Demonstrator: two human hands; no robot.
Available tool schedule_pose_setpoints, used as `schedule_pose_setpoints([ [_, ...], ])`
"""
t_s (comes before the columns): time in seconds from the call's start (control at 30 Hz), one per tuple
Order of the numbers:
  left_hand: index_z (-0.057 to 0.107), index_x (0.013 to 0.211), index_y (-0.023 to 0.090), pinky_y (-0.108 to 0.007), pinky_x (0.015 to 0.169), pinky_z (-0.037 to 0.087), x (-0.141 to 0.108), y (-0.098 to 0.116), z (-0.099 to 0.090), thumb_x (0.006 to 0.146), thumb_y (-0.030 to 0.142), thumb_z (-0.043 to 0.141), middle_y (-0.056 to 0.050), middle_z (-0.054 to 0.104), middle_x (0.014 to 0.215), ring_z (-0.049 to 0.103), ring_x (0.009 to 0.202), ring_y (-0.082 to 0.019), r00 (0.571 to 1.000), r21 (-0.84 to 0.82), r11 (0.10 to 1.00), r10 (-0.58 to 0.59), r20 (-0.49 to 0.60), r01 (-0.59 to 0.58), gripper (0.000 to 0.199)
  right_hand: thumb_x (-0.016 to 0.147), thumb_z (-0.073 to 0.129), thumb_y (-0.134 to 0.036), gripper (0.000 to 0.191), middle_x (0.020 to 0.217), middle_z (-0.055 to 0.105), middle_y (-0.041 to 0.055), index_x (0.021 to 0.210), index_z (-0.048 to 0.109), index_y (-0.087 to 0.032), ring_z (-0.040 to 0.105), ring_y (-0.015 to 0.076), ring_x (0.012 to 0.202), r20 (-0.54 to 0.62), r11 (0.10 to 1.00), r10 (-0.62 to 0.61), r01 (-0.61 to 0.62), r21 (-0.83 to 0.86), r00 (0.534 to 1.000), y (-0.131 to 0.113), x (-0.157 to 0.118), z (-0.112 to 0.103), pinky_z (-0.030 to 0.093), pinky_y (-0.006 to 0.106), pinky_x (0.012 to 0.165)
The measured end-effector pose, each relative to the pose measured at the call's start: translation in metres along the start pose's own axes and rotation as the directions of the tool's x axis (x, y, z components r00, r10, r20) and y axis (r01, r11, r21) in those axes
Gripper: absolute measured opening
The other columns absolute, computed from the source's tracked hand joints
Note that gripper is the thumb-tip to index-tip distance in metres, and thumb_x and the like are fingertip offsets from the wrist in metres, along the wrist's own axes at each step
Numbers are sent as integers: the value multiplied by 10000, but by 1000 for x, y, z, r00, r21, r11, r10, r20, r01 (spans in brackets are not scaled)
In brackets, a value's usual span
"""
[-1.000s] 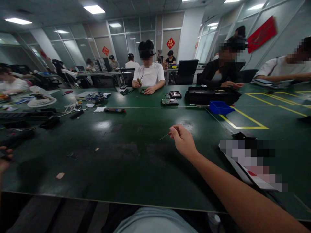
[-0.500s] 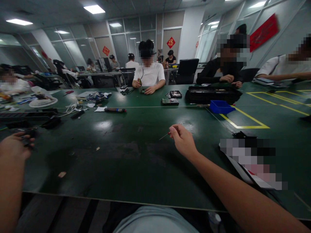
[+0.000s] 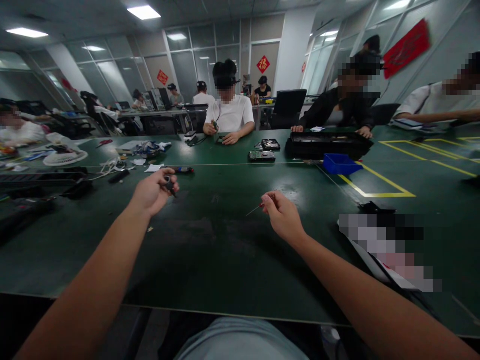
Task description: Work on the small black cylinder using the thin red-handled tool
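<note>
My left hand is raised over the green table, left of centre. Its fingers are closed on a small dark part whose kind I cannot make out. Just beyond those fingers lies a dark, pen-shaped tool, apart from the hand. On the right, my right hand grips a screwdriver by its red handle, mostly hidden in the fingers. The thin metal shaft points left and slightly down, toward the table's middle.
Hard drives lie mid-table, with a long black housing and a blue bin to their right. White cables and dark parts are at left. A co-worker sits opposite. A white item is near my right arm.
My left hand has moved from the far left edge toward the middle, carrying the small dark part. My right hand stays in place with the screwdriver. A co-worker's hands now rest at the black housing.
</note>
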State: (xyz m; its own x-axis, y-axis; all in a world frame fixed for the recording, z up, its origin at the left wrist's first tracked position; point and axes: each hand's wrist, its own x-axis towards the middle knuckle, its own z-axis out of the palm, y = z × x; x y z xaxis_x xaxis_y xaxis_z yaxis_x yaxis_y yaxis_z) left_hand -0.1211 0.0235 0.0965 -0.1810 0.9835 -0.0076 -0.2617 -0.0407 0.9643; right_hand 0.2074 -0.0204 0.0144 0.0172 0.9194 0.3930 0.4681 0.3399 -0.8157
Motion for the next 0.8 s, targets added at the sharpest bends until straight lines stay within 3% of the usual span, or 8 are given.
schedule_pose_setpoints([
  [0.17,595,854,137,-251,620,437,-21,-29,68,618,47,431,-33,547,713,530,642,-148,958,113,993,3,287,-37,301,984,433,-462,290,663,610,-6,951,592,-222,590,169,626,-21,999,-15,15,29,1000,1,0,1,439,314,633],
  [0.33,611,903,161,-294,699,452,-42,-73,105,737,107,424,-35,594,773,558,724,-169,888,421,882,-6,460,-212,256,970,456,-456,275,715,632,6,1007,593,-220,613,182,675,-9,999,-9,10,36,1000,2,0,2,451,322,653],
  [0.47,590,1111,191,-343,794,482,-51,-106,109,798,188,506,-60,640,954,596,861,-213,841,643,651,-13,542,-404,323,956,482,-413,238,717,643,10,998,612,-218,621,183,673,20,1000,-6,6,0,1000,-3,-2,2,451,317,643],
  [0.57,545,1234,183,-378,891,487,-52,-122,103,742,88,555,-110,631,1119,604,1002,-250,798,679,514,17,603,-524,501,946,496,-444,272,665,640,10,887,636,-219,601,177,610,28,998,-4,6,-65,1000,-7,-2,1,426,309,590],
  [0.7,611,1164,171,-398,960,483,-44,-129,93,773,29,524,-108,640,1152,603,1067,-247,702,613,456,36,712,-645,426,922,531,-499,332,640,639,9,780,624,-214,581,170,574,18,996,10,-8,-83,1000,-9,-4,0,400,305,560],
  [0.8,660,1123,185,-411,1021,458,-37,-128,89,801,79,613,-87,660,1154,603,1104,-242,668,569,465,66,741,-678,343,935,511,-491,326,653,628,9,809,615,-210,580,167,591,-23,1000,13,-13,25,1000,-7,-5,0,420,305,572],
])
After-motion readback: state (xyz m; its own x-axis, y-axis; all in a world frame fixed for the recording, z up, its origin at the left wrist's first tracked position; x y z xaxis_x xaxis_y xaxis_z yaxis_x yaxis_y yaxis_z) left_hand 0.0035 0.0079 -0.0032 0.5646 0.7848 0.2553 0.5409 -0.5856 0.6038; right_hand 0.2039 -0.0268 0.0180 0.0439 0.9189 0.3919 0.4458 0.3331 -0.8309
